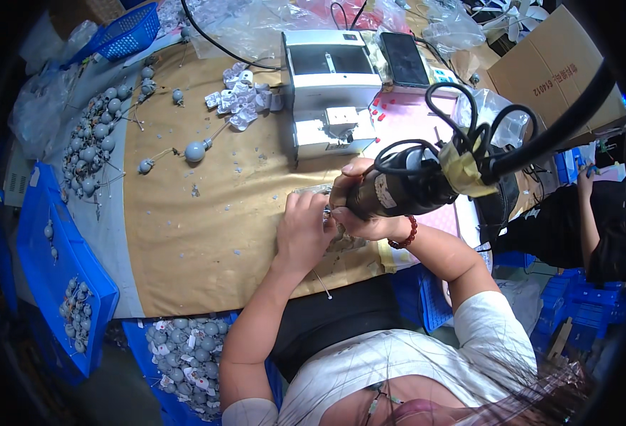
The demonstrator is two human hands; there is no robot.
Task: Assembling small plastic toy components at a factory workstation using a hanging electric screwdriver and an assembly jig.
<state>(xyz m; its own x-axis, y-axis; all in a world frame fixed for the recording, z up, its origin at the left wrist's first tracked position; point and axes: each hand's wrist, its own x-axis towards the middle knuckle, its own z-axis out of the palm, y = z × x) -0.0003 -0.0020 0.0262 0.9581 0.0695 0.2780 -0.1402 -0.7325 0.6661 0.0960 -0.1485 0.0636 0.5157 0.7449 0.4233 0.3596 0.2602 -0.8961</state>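
Note:
My right hand (359, 216), with a red bead bracelet at its wrist, closes round the lower end of a thick black electric screwdriver (387, 193). Cables loop from the tool's top, bound with yellowish tape. Close against it, my left hand (302, 231) has its fingertips pinched on a small part, mostly hidden by the fingers. Below the hands, a thin wire (321, 282) with a pale tip hangs over the table edge. A clear plastic piece (346, 243) lies under my hands on the brown tabletop (185, 263).
Grey balls with wires (89, 145) cover the table's left side; more fill a blue bin (192, 358) and a blue tray (107, 291). White plastic parts (242, 99) lie beside a white machine (331, 71). Behind are a phone (404, 60) and carton (544, 71). Another person (586, 213) is at right.

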